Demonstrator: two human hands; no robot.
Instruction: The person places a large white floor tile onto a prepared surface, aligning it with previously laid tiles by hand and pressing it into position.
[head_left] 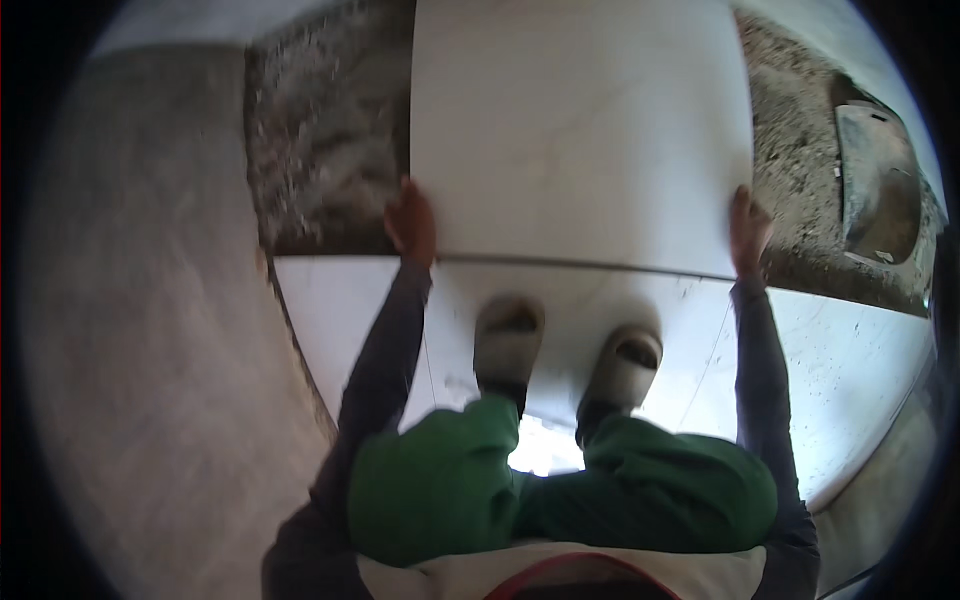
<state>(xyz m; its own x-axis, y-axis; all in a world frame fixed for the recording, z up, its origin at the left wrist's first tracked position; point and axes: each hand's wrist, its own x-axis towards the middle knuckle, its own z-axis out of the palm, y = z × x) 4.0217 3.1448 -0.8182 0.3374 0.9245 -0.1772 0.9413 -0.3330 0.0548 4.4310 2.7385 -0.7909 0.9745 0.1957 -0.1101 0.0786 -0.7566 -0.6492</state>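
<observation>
A large, pale, faintly veined floor tile [580,130] fills the middle of the far half of the view. At its left edge, close to the near corner, my left hand [412,228] is closed round the rim. My right hand [750,235] grips the opposite edge, also close to the near corner. The undersides of both hands' grips are hidden. A narrow dark gap runs between the tile's near edge and the row of laid white tiles [570,305]. I squat on that row, with my sandalled feet between my arms.
Rough grey mortar or sand shows on the left [325,130] and on the right [795,140] of the large tile. A shallow, dirty pan-like object [880,175] lies at the far right. A bare grey wall [150,300] rises along the left side.
</observation>
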